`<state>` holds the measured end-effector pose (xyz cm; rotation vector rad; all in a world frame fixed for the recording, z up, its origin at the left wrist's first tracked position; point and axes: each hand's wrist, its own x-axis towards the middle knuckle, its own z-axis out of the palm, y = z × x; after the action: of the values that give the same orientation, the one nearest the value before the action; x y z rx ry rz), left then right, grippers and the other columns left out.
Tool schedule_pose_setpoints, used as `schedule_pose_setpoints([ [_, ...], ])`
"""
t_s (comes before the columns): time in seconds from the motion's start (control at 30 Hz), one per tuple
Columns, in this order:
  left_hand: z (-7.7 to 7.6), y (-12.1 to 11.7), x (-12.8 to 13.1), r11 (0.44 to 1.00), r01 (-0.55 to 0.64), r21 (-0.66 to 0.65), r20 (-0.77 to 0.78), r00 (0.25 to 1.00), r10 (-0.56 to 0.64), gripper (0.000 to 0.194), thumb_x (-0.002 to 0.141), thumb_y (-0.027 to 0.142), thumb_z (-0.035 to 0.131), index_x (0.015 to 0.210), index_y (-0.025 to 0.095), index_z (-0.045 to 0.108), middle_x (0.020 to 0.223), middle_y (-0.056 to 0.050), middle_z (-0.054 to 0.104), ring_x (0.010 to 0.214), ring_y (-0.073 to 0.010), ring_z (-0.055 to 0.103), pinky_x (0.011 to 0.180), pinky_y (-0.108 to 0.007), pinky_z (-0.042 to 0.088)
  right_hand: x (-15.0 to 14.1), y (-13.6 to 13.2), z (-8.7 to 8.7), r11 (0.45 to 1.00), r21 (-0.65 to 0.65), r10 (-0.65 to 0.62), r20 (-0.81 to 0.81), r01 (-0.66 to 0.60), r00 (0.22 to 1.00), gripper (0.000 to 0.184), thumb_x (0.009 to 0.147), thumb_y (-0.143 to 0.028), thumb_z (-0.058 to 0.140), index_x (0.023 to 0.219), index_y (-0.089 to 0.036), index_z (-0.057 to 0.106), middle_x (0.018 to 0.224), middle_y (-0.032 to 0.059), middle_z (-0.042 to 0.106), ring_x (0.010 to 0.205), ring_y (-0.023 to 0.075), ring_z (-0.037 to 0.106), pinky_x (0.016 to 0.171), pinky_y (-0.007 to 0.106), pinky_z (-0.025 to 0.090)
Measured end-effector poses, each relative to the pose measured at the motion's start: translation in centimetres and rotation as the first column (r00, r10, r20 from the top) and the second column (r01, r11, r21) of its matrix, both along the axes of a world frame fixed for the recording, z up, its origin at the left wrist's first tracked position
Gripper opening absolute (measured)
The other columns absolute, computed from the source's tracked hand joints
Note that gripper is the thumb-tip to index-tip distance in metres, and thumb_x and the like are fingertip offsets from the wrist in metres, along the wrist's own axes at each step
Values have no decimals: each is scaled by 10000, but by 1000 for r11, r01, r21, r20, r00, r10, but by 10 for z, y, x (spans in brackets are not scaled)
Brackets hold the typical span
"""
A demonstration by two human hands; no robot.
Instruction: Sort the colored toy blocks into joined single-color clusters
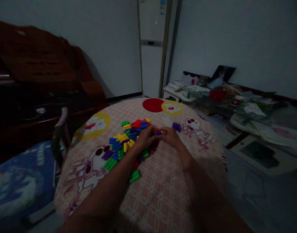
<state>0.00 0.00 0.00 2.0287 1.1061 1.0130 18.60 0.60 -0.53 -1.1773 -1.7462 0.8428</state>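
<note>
Both my hands meet over the middle of the round table, at the right side of a heap of colourful plastic building blocks (116,146). My left hand (147,137) has its fingers closed at the heap's edge. My right hand (170,136) pinches from the other side, its fingertips almost touching the left ones. Between the fingertips shows a small purple block (159,133), gripped from both sides. A joined purple piece (177,127) lies just beyond my right hand. Green blocks (135,176) lie near my left forearm. Part of the heap is hidden behind my left hand.
A patterned tablecloth (160,181) covers the table. At the left are a wooden bench (37,61) and a chair with a blue seat (24,181). Along the right wall stands a low cabinet (257,129) cluttered with papers and jars. A tall white appliance (151,64) stands in the far corner.
</note>
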Motion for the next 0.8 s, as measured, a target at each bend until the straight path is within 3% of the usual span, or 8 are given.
schedule_pose_setpoints([
  [0.13,4,2,0,996,-80,41,10,997,80,207,754,186,649,949,179,582,841,-11,678,759,-171,639,704,-287,489,3,-1,1,999,-37,-3,26,4,1000,250,649,-336,731,820,-155,706,554,-63,503,546,107,449,541,230,335],
  [0.27,3,3,-1,993,-113,42,30,993,112,206,747,178,666,936,180,584,790,-1,671,725,-171,643,682,-287,486,7,-5,6,991,-106,95,72,-87,993,207,685,-351,708,720,-146,704,556,-48,520,541,95,442,537,226,326],
  [0.4,-1,3,1,996,-75,52,18,997,74,198,751,182,670,937,180,600,865,-21,692,788,-182,664,723,-301,508,10,-10,11,975,-151,179,112,-161,977,228,725,-355,661,646,-142,682,524,-51,491,523,82,411,519,222,296],
  [0.53,-2,1,4,998,2,60,-23,1000,-1,185,766,152,637,949,178,618,882,-28,706,829,-187,676,766,-311,526,10,-10,11,962,-197,217,120,-191,969,200,678,-333,688,614,-147,647,499,-60,474,499,76,420,486,210,291],
  [0.67,-2,0,4,995,-18,101,-22,1000,21,245,800,150,604,1042,169,636,977,-58,721,903,-196,685,832,-331,535,26,-5,11,961,-275,-14,4,14,1000,232,657,-362,694,755,-152,674,489,-39,551,417,103,477,428,222,360],
  [0.8,-2,1,4,993,-16,118,-16,1000,18,262,818,166,594,1074,164,648,1039,-80,726,958,-210,687,876,-350,540,57,0,13,930,-164,-351,-118,330,929,334,604,-407,742,799,-139,706,536,-8,609,443,125,521,437,246,421],
])
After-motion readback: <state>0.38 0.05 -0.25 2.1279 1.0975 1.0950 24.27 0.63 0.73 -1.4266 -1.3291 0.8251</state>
